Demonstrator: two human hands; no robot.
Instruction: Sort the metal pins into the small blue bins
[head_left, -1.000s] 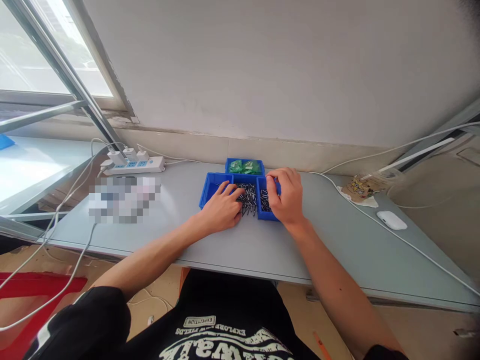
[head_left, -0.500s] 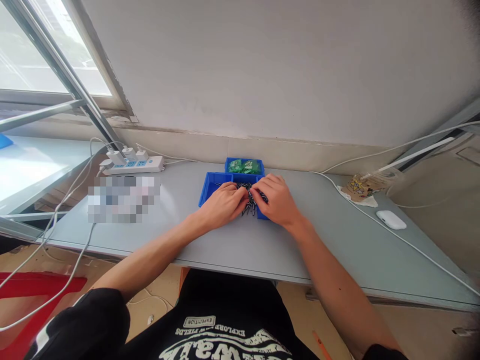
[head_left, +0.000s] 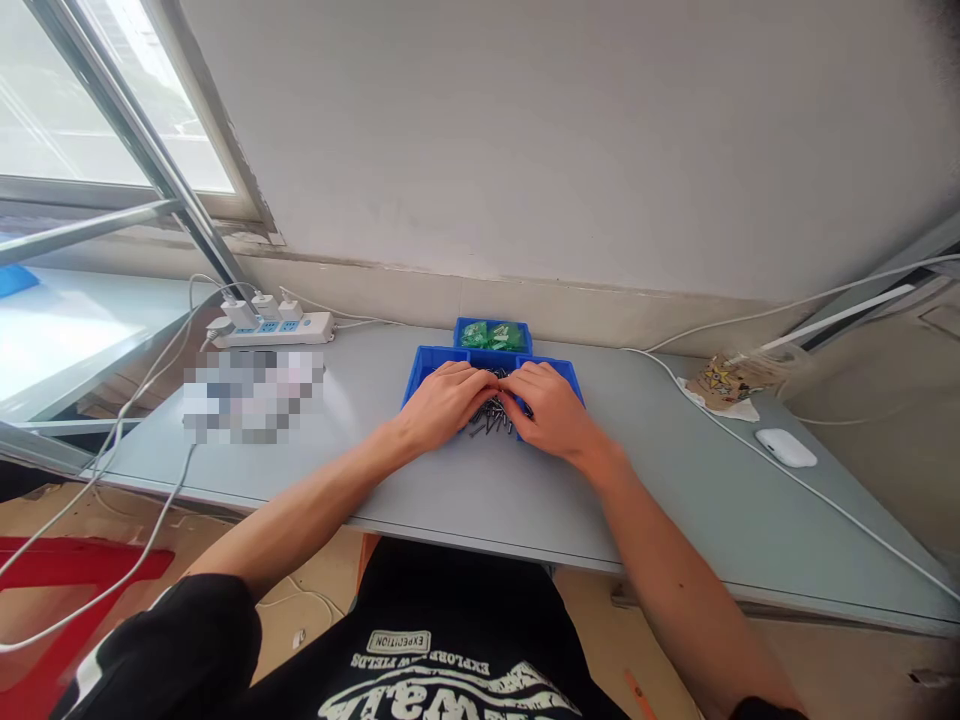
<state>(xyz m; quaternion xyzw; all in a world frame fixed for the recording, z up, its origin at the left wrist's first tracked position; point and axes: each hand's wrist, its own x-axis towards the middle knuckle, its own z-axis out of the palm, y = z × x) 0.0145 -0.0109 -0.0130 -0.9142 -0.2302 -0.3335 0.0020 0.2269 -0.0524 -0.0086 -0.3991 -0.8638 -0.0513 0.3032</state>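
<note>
My left hand (head_left: pixel 446 405) and my right hand (head_left: pixel 551 410) meet fingertip to fingertip over a pile of small dark metal pieces, like screws or pins (head_left: pixel 491 417). The fingers of both are closed in a pinch. Whatever lies between the fingertips is too small and hidden to name. Around the pile stand a blue bin on the left (head_left: pixel 427 362) and a blue bin on the right (head_left: pixel 570 374), each partly covered by a hand. Behind them a further blue bin (head_left: pixel 465 326) holds several green pieces (head_left: pixel 504 335).
A white power strip (head_left: pixel 307 328) with plugs stands at the back left, near a blurred-out object (head_left: pixel 255 395). On the right lie a plastic cup with a straw (head_left: pixel 724 385), a white earbud case (head_left: pixel 786 447) and a cable (head_left: pixel 720 420) along the grey table (head_left: pixel 480 500).
My right hand has lowered and turned flatter, uncovering more of the right bin. The left hand's fingers have come up against the right hand's fingertips. The view has shifted slightly.
</note>
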